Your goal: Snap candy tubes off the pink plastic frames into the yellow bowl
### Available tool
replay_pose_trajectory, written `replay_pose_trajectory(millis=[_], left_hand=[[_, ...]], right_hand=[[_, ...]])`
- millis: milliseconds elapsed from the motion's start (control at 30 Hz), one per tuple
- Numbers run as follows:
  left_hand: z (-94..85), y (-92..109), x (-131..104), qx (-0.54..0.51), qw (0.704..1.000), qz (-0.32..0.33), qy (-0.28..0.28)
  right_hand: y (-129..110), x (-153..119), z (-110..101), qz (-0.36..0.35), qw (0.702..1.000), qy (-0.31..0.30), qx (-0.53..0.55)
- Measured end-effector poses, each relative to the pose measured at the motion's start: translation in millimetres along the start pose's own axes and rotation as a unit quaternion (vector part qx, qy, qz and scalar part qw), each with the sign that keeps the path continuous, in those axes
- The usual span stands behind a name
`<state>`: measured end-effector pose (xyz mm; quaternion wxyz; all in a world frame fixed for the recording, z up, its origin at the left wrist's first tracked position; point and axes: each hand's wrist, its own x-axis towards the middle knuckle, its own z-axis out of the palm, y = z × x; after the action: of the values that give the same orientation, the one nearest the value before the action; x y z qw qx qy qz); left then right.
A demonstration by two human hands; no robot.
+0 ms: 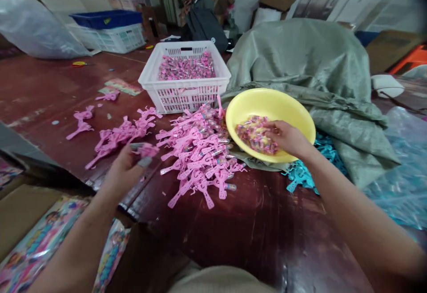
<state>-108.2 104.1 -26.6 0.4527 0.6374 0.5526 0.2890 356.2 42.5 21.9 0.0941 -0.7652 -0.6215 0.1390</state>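
My left hand (128, 168) is closed around a pink plastic piece (148, 150), blurred by motion, above the table to the left of the big pink pile. My right hand (285, 136) reaches into a yellow basin (276, 102), its fingers drawn together at a heap of small clear tubes (255, 135) with pink and yellow contents. What those fingertips hold is hidden. Between the hands lies a pile of pink wand-shaped plastic pieces (200, 155), several with clear tubes attached. A smaller group of pink pieces (123, 133) lies beyond my left hand.
Behind the pile stands a white crate (185, 97) of pink-filled tubes. Turquoise pieces (300, 175) lie right of the basin, beside a grey-green tarp (300, 53). An open carton (23, 213) with printed packs is at lower left. A person (205, 17) sits at the far side.
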Motion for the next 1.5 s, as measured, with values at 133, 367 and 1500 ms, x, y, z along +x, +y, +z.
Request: replay_pose_trajectory(millis=[133, 367, 1500], left_hand=[[59.5, 42, -56, -0.115, 0.98, 0.082, -0.141], [111.7, 62, -74, -0.103, 0.967, 0.121, -0.2], [138.5, 49, -59, -0.231, 0.956, -0.01, -0.18]], right_hand=[[-63, -70, 15, -0.146, 0.934, -0.022, 0.326], [-104, -107, 31, -0.304, 0.923, 0.001, 0.235], [-53, -68, 12, -0.33, 0.932, -0.059, 0.14]])
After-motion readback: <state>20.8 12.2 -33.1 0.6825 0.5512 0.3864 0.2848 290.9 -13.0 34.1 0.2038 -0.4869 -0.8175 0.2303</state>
